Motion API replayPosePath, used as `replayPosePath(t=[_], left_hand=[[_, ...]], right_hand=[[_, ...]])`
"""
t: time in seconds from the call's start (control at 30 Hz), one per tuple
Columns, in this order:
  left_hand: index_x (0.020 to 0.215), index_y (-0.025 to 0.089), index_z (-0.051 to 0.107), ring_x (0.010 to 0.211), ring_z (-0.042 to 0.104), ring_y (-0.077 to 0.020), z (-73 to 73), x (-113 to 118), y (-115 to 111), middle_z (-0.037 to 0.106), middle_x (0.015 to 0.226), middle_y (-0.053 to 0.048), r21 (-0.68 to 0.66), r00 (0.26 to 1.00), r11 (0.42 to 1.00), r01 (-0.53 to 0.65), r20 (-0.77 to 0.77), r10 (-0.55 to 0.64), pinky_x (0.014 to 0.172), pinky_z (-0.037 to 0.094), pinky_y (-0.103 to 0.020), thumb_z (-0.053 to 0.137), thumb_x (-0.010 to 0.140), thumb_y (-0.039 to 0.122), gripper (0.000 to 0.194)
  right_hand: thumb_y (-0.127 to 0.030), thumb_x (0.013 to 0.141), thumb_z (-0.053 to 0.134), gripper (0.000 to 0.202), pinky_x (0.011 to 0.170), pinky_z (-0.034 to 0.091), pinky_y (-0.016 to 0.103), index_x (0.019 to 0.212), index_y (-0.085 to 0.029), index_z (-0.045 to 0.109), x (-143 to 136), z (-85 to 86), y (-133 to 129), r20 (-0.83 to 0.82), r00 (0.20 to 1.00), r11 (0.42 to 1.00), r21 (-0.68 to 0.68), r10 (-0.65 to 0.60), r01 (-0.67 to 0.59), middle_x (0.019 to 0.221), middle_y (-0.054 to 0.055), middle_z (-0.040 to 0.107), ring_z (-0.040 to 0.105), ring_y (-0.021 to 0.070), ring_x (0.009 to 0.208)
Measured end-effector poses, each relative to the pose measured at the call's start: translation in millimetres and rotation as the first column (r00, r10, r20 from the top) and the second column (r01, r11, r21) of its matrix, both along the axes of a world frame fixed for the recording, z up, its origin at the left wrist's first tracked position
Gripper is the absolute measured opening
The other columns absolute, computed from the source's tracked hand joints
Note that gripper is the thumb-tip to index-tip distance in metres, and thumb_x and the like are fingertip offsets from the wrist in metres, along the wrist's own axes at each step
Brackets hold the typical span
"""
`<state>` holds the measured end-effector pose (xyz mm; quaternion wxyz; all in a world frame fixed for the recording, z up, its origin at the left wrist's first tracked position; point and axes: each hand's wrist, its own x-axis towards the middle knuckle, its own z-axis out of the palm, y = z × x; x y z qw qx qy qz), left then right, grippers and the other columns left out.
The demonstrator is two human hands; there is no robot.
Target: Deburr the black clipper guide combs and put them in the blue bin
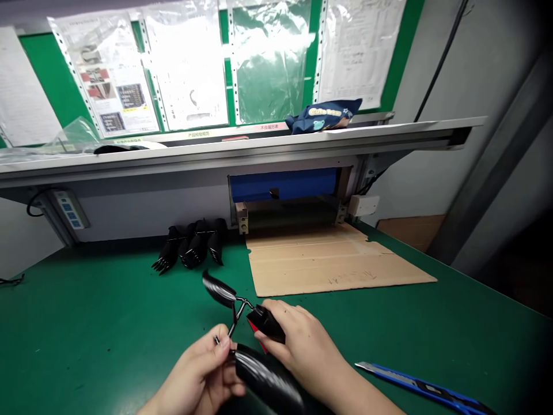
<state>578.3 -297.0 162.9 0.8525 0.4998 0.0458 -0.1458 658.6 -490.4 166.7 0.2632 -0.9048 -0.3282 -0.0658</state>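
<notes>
Green worktop point(108, 334) lies below both hands, under a long shelf point(207, 151). Left hand point(201, 369) pinches the thin stem of a black branched part point(235, 320) between thumb and fingers. Right hand point(306, 343) grips one of its glossy black lobes, and something red point(252, 326) shows beside this lobe. Two other lobes are free of the fingers: one points away from the person, one lies nearer, between the hands and partly blurred. On the right side, a blue utility knife point(415, 385) rests with its blade out. Farther back are a cardboard sheet point(319, 282) and, to its left, black bundles point(196, 242). On the shelf lies a dark blue pouch point(324, 117), before documents in plastic sleeves point(185, 69).
</notes>
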Motion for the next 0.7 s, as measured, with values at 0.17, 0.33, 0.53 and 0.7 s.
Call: replayPosePath(t=[0.17,0.33,0.53,0.7], left_hand=[[0.071,0.019,0.034,0.063,0.026,-0.011,18.4,11.0,31.6,0.029,0.068,0.005,0.605,0.921,0.708,-0.364,0.347,0.176,0.058,0.027,-0.022,0.048,0.089,0.055,0.043],[0.076,0.021,0.034,0.058,0.014,-0.012,29.1,13.2,52.4,0.02,0.065,0.006,0.626,0.951,0.721,-0.299,0.262,0.167,0.051,0.018,-0.023,0.038,0.091,0.057,0.04],[0.071,0.02,0.038,0.065,0.028,-0.0132,50.2,0.6,56.4,0.032,0.07,0.004,0.81,0.951,0.578,-0.095,0.246,-0.189,0.062,0.028,-0.023,0.04,0.092,0.046,0.034],[0.075,0.019,0.051,0.066,0.034,-0.0145,61.7,-13.8,56.7,0.041,0.069,0.002,0.833,0.818,0.536,0.14,0.207,-0.536,0.064,0.028,-0.025,0.045,0.09,0.044,0.03]], right_hand=[[-0.027,0.078,0.075,0.024,0.071,0.038,0.03,0.097,-0.024,0.06,-14.1,1.5,5.3,-0.077,0.984,0.979,-0.113,0.161,-0.169,0.09,-0.002,0.063,0.057,0.0191,0.079],[-0.039,0.05,0.093,0.065,0.078,0.039,0.032,0.104,-0.027,0.059,-22.6,-6.0,14.3,-0.018,0.971,0.963,-0.125,0.24,-0.24,0.098,0.001,0.056,0.051,0.0237,0.091],[-0.027,0.083,0.068,0.029,0.091,0.031,0.042,0.11,-0.025,0.057,-20.4,11.5,6.0,0.448,0.863,0.971,-0.062,0.232,-0.229,0.113,0.007,0.054,0.046,0.0275,0.104],[-0.015,0.088,0.047,0.018,0.077,0.035,0.033,0.1,-0.023,0.057,-27.0,11.6,14.1,0.44,0.738,0.859,-0.268,0.513,-0.437,0.094,0.004,0.061,0.053,0.0198,0.083]])
